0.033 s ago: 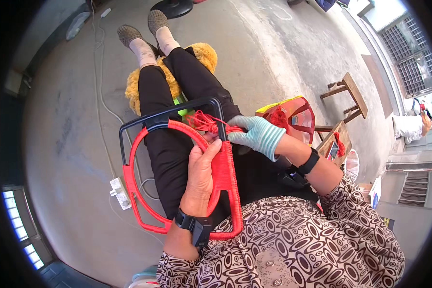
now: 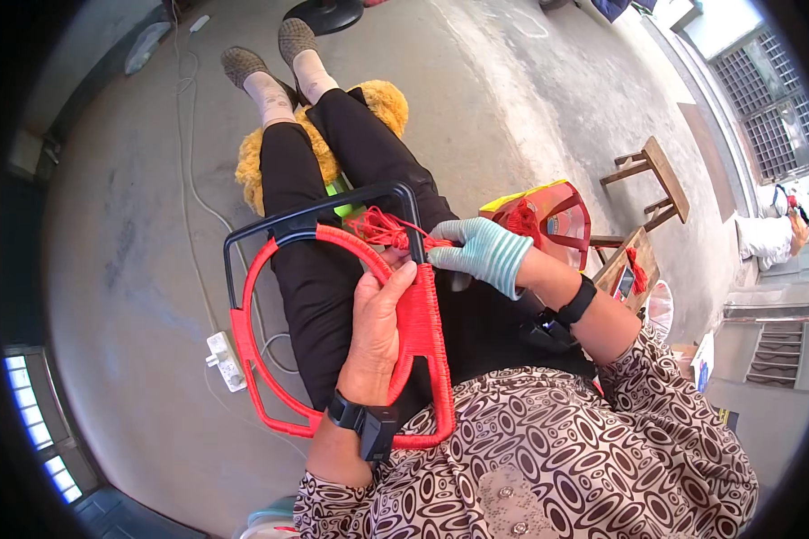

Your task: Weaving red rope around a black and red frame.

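A black rounded frame (image 2: 324, 203) with a ring inside lies tilted over my lap. Red cord is wound tightly round its ring, lower part and right side, while the top bar and upper left side are bare black. My left hand (image 2: 375, 328), ungloved, grips the right side of the frame, thumb on the red wrapping and fingers hidden behind. My right hand (image 2: 485, 251), in a striped pale-blue and white glove, pinches red cord (image 2: 382, 226) against the upper right side, where winding meets bare black. The loose bundle of that cord hangs inside the frame's upper right corner.
A red and yellow bag (image 2: 566, 220) with red cord stands to the right. Beyond it are a small wooden stool (image 2: 663, 180) and a wooden surface (image 2: 636, 256) bearing more cord. A white power strip (image 2: 226, 361) and cables lie left. A yellow fluffy thing (image 2: 386, 103) is under my legs.
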Motion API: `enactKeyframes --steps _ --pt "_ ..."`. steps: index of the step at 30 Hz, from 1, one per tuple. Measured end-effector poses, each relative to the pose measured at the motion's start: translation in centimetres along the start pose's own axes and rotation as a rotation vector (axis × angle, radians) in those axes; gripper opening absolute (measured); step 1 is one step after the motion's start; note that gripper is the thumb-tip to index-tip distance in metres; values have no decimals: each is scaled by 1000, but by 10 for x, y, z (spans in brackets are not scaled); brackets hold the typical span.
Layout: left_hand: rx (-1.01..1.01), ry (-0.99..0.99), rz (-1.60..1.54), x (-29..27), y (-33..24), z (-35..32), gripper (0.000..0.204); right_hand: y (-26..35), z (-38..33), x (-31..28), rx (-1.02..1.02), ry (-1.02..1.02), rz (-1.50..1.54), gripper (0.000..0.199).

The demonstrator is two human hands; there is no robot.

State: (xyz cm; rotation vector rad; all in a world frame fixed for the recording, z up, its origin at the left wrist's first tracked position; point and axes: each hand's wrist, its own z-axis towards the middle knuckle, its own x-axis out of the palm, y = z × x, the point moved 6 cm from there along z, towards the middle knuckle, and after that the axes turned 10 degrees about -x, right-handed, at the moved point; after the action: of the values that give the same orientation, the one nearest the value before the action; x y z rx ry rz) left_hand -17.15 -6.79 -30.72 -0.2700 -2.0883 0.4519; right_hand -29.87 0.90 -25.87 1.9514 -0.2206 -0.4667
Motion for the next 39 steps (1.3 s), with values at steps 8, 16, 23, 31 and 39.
enactKeyframes --steps 8,16,23,31,39 --pt "31 8 -2 5 -3 -2 30 3 9 -14 -262 -270 -199 42" --pt "67 43 -29 2 -3 1 29 -42 9 -16 -16 -257 1152 10" --pt "-131 112 -80 4 1 -1 25 -50 8 -16 -141 -171 766 16" --pt "-159 94 -41 3 3 -1 16 -21 -2 -12 -409 -195 295 33" --pt "-47 19 12 -5 -1 0 19 11 -71 -66 -458 92 1255 38"
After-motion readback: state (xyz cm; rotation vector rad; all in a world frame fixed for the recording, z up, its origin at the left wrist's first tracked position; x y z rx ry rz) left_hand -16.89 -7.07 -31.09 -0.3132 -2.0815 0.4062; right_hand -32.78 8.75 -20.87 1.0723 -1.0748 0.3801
